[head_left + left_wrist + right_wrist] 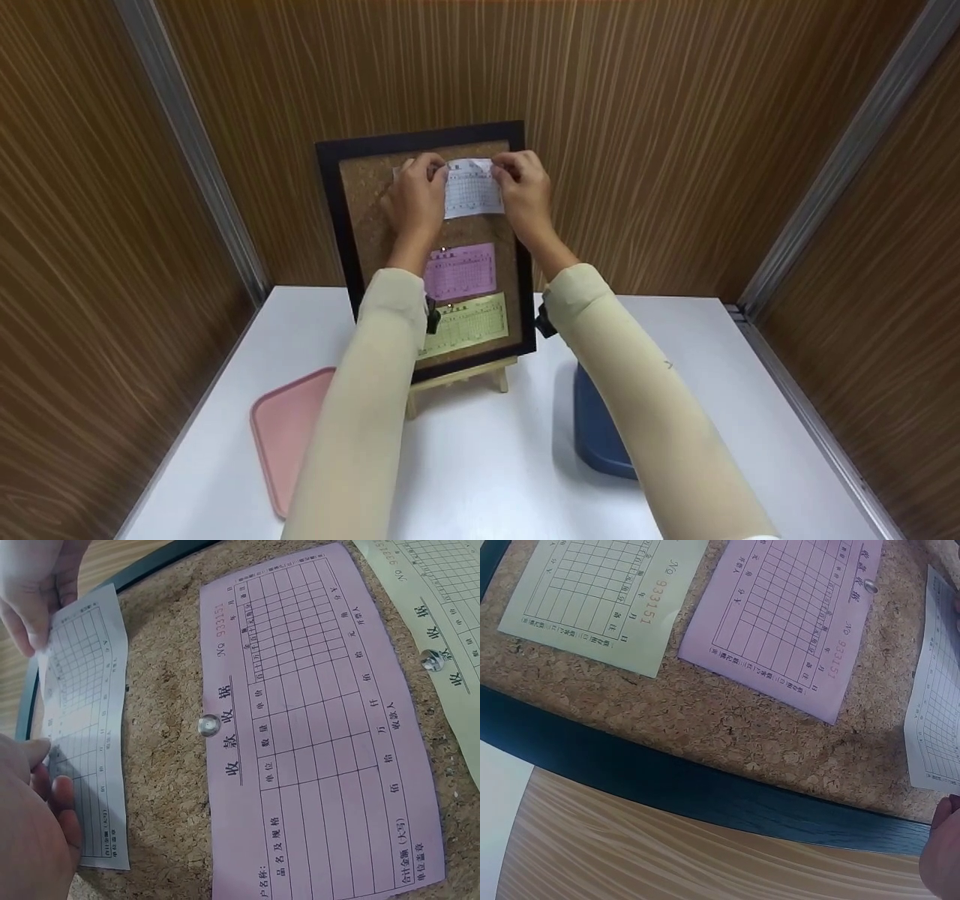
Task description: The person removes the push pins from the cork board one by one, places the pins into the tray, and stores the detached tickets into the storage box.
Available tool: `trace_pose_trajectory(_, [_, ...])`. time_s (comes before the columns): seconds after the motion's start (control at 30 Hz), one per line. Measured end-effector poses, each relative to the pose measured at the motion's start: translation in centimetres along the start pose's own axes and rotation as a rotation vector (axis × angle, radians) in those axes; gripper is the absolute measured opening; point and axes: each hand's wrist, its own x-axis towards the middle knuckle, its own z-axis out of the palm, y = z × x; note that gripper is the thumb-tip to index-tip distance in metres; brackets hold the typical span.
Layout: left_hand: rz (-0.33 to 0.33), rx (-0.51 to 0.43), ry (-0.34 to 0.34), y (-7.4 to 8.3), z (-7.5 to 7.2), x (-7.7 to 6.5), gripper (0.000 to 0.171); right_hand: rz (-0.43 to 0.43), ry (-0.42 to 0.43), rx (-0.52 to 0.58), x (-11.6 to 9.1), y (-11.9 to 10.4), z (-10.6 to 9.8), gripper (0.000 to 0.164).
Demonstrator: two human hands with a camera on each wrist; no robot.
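Observation:
A white receipt slip [472,189] lies against the upper part of a black-framed corkboard [465,229]. My left hand [418,199] pinches its top edge between thumb and fingers, covering the left part of the slip. At the top right corner, my right hand [526,193] grips the paper between thumb and forefinger. Lower on the cork hang a pink slip [315,735] and a yellow slip [480,324], each with a clear pushpin [209,725] at its top. Whether a pin is under my left fingers is hidden.
The board leans on a small wooden easel [465,372] on the white table [480,480]. A pink tray [289,435] is at the left, partly behind my left sleeve. At the right, a blue tray [600,435] is partly covered by my right sleeve. Wood-grain walls [637,150] stand around.

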Motion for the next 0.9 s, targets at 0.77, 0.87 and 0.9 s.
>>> trace_pose_trajectory(0.77, [-0.049, -0.06, -0.092, 0.3, -1.1, -0.1, 0.016, -0.003, -0.002, 0.032, -0.1, 0.1, -0.2, 0.014])
trace_pose_trajectory(0.87, [-0.058, -0.103, -0.107, 0.1, -1.7, -0.3, 0.015, 0.003, 0.001, 0.034, -0.2, 0.2, -0.3, 0.013])
trace_pose_trajectory(0.9, [-0.063, -0.117, -0.114, 0.0, -1.9, -0.4, 0.015, 0.008, 0.0, 0.036, -0.2, 0.2, -0.4, 0.013])
